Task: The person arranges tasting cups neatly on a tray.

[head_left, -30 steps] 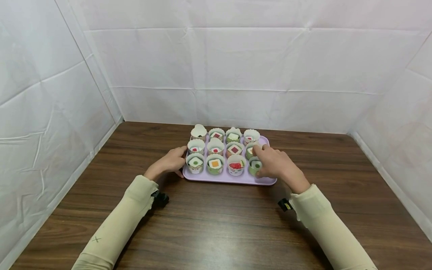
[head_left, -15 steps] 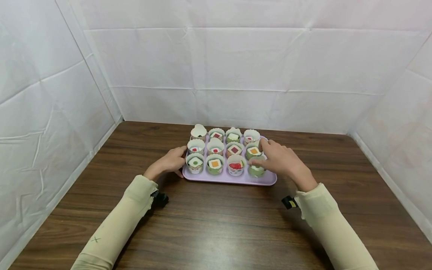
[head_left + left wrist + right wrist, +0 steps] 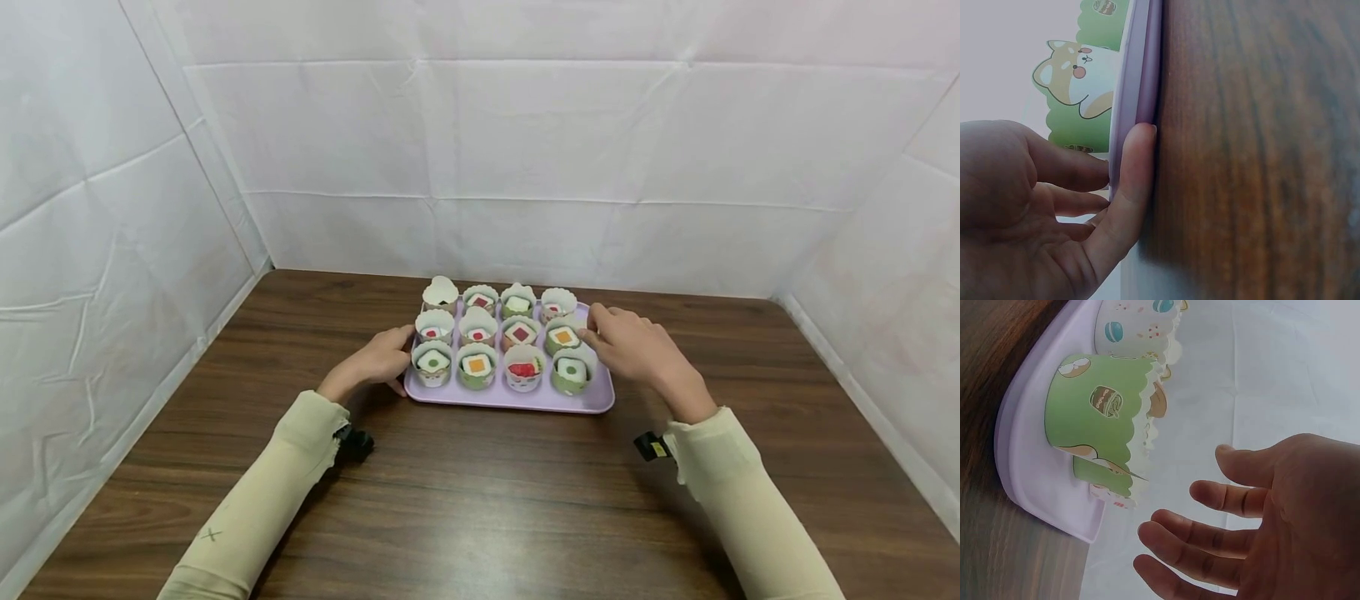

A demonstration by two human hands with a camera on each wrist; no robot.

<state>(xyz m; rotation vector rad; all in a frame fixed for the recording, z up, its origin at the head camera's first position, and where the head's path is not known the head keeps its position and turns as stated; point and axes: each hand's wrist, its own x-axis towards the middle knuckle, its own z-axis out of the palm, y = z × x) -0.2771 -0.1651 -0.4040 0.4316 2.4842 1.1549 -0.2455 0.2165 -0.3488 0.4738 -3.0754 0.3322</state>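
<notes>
A lilac tray (image 3: 510, 402) bears several paper cups in rows, each with a small sweet-like piece inside. At its left side my left hand (image 3: 378, 358) grips the edge. In the left wrist view, the thumb (image 3: 1137, 162) lies against the outer side and other fingertips touch the rim. My right hand (image 3: 637, 346) hovers by the right side, holding nothing, its fingers loosely bent. Nearest to it are a green cup (image 3: 568, 385) with a white, green-dotted piece and another cup (image 3: 562, 343) with an orange-centred square. In the right wrist view, its fingers are apart from a green cup (image 3: 1094, 406).
The tray stands on a dark wooden table (image 3: 480, 492), close to its back edge. White sheeting (image 3: 525, 133) hangs behind and along both sides. A black wrist device (image 3: 352, 444) sits under the left cuff, another (image 3: 651, 446) under the right.
My right hand has drawn back from the front right cup, moving right and uncovering it and the cup behind. My left hand stays at the tray's edge.
</notes>
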